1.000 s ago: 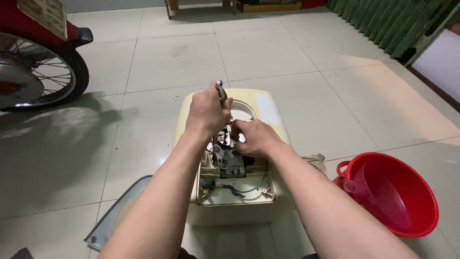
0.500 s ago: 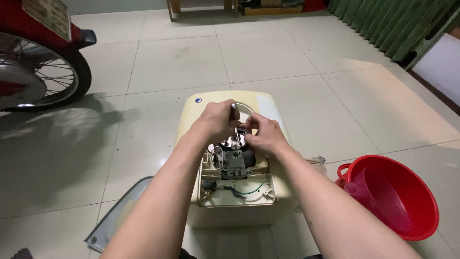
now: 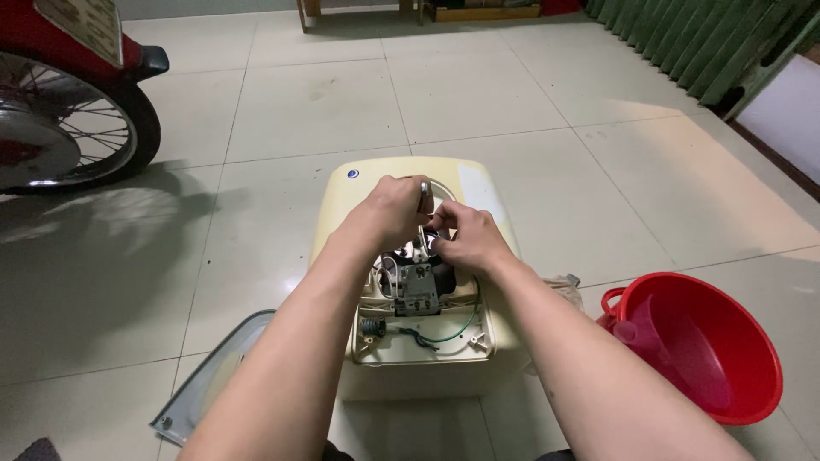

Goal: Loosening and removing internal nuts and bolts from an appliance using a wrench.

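A: Head view, the only one. What do the hands have?

B: The left hand [image 3: 395, 209] is closed in a fist round a slim metal tool handle [image 3: 424, 189], whose rounded end pokes out above the knuckles. The right hand [image 3: 465, 239] sits just beside it, fingers pinched shut on some small part at the foot of the tool; the part itself is too hidden to name.

A: And what are they working on?

B: A cream plastic box-shaped appliance casing [image 3: 359, 192] lying on the pale tiled floor [image 3: 290, 111], its cover off. Inside the open bay shows a grey metal terminal block with wires [image 3: 420, 290], right under both hands.

A: Anything different from a moment back?

B: Yes. A second ago the left fist was raised higher over the casing, with the tool standing clear above it. Now it has come lower and closer to the right hand, so the two nearly touch over the block. I'd judge the tool is now seated on whatever the right fingers steady.

A: Round about?

B: A red round plastic basin [image 3: 726, 401] on the floor to the right, well apart from the casing. A pale curved cover panel [image 3: 213, 384] lies at lower left, and a motorbike's spoked rear wheel [image 3: 68, 128] stands at upper left.
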